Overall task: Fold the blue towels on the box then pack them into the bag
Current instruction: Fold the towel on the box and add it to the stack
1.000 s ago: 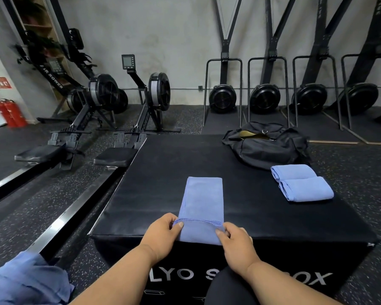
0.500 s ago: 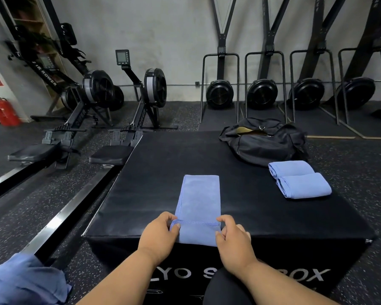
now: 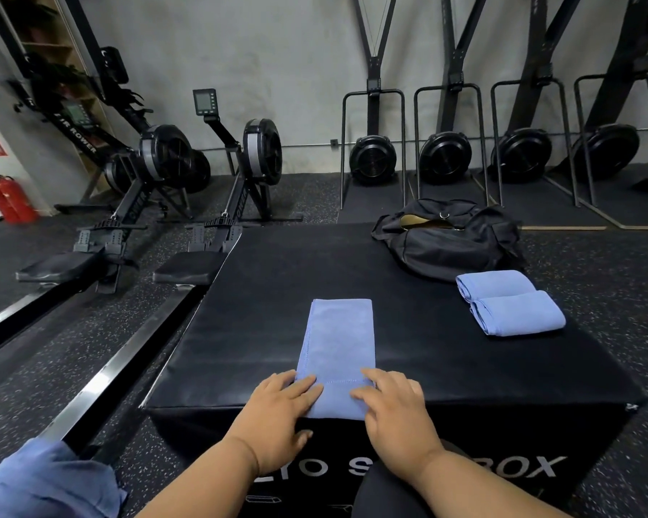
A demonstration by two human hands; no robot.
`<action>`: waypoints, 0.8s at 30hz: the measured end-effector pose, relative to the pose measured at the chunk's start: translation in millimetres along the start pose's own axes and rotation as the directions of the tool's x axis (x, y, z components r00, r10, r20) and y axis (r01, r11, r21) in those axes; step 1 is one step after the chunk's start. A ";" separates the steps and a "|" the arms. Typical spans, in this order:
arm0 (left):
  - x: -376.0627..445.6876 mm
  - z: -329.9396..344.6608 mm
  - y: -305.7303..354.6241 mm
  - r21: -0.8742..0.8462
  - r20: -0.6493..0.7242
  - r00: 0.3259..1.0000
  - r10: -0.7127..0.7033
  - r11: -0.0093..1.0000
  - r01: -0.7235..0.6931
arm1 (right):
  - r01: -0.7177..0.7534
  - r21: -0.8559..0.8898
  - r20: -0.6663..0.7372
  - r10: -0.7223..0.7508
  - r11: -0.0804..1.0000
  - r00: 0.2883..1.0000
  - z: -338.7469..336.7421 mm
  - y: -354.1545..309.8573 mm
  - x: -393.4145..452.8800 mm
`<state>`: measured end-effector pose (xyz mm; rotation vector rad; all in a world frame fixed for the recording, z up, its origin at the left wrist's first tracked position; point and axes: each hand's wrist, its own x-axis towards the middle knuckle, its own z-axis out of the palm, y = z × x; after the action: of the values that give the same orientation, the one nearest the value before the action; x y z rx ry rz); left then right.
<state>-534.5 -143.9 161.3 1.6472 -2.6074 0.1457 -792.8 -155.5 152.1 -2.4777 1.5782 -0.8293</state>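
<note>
We saw a long folded blue towel (image 3: 339, 345) lying at the middle of the box's (image 3: 240, 330) near edge, its near end hanging just over that edge. Our left hand (image 3: 281, 416) and right hand (image 3: 397, 413) each rested flat on that end, the grip of both wide with straight fingers. 2 folded towels (image 3: 509, 302) lay touching near the right edge, just in front of the black bag (image 3: 449, 244) at the far right corner.
</note>
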 end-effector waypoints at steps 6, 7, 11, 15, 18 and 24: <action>6.6 6.4 -10.4 -0.103 0.029 0.998 -0.060 0.993 0.063 | 0.018 -0.051 0.292 -0.003 0.999 0.956 -2.2 4.2 -7.0; 9.4 1.3 -8.6 -0.128 0.024 0.996 -0.084 0.988 0.086 | 0.001 -0.047 0.290 0.012 0.999 0.957 -3.0 4.5 -5.8; 18.1 -30.0 3.4 -0.452 0.125 0.974 -0.187 0.863 0.224 | -0.056 0.001 0.130 0.056 0.998 0.990 -9.3 3.4 -1.0; 14.2 -42.1 -4.5 -0.672 0.252 0.914 -0.319 0.622 0.402 | -0.071 0.086 0.147 0.058 0.994 0.987 -11.6 2.8 -1.1; 14.3 -42.9 -11.2 -0.740 0.303 0.870 -0.389 0.479 0.472 | -0.132 0.132 0.136 0.114 0.982 0.984 -8.4 4.9 -1.3; 14.7 -28.9 -7.2 -0.692 0.408 0.762 -0.502 0.375 0.617 | -0.335 0.074 0.180 0.318 0.939 0.931 -1.3 8.2 10.4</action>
<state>-534.5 -157.1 191.8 1.9839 -1.4931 -1.0511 -796.9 -168.1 154.4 -2.0701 1.7691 -0.6185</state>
